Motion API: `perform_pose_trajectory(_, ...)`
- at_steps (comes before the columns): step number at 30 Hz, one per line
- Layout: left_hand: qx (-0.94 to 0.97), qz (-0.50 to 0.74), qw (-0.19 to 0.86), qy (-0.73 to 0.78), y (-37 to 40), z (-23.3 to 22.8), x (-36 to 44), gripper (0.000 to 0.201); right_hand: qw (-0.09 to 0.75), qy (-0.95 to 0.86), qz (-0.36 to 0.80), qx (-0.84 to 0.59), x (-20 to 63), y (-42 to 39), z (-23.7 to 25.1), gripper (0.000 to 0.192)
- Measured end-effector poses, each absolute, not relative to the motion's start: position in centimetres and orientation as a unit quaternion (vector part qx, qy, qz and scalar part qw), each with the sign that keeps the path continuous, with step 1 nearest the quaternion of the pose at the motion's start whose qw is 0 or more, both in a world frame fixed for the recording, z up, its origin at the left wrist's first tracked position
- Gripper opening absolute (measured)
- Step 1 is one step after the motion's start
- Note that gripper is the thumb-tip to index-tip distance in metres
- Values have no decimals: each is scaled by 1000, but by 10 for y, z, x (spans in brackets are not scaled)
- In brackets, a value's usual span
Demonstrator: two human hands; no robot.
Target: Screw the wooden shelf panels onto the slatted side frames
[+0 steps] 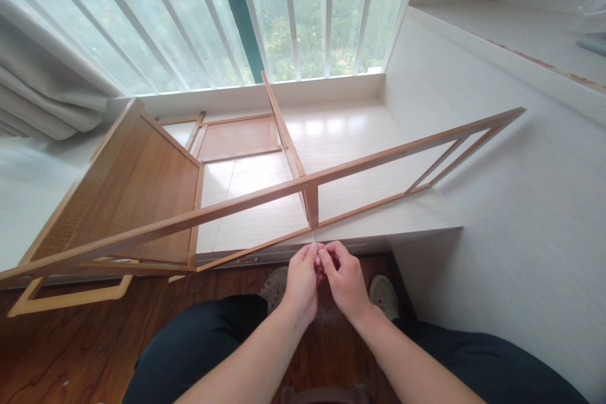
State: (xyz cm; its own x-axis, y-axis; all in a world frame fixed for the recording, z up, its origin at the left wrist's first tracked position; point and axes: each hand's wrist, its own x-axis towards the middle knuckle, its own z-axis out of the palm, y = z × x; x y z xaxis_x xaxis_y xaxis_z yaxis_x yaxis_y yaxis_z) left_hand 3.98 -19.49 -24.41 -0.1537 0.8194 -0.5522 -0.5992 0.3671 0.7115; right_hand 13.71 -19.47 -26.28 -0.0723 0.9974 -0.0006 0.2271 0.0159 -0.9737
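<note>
My left hand (303, 278) and my right hand (344, 278) meet in front of me, both pinched closed at the fingertips. Whatever they hold is too small to make out; a thin pale sliver shows just above the fingers. Right beyond the fingertips is the lower rail of a wooden frame (246, 197), where a short upright meets it. A screw head (305, 185) shows in the upper rail above that joint. A wooden divider panel (284, 129) runs back from the joint, and a solid wooden panel (137, 202) stands tilted at the left end.
The frame rests on a white window ledge (355, 139), overhanging its front edge. Another brown panel (239, 137) lies behind it. A light wooden handle (76, 300) juts out at lower left. White window bars (288, 12), a grey curtain (47, 76) and a white wall (511, 214) surround the ledge.
</note>
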Motion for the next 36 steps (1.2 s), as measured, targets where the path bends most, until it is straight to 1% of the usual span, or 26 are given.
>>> perform_pose_trajectory(19, 115, 546, 647, 520, -194, -246, 40, 48, 423, -567, 460, -536, 137, -194, -265, 27)
perform_pose_trajectory(24, 115, 550, 647, 515, -194, -243, 41, 46, 456, -475, 543, -521, 135, -194, -262, 30)
perform_pose_trajectory(28, 121, 556, 643, 512, -193, -243, 42, 46, 463, -422, 584, -516, 132, -191, -265, 36)
perform_pose_trajectory(36, 147, 533, 656, 514, -193, -242, 41, 45, 403, -308, 717, -478, 133, -181, -273, 41)
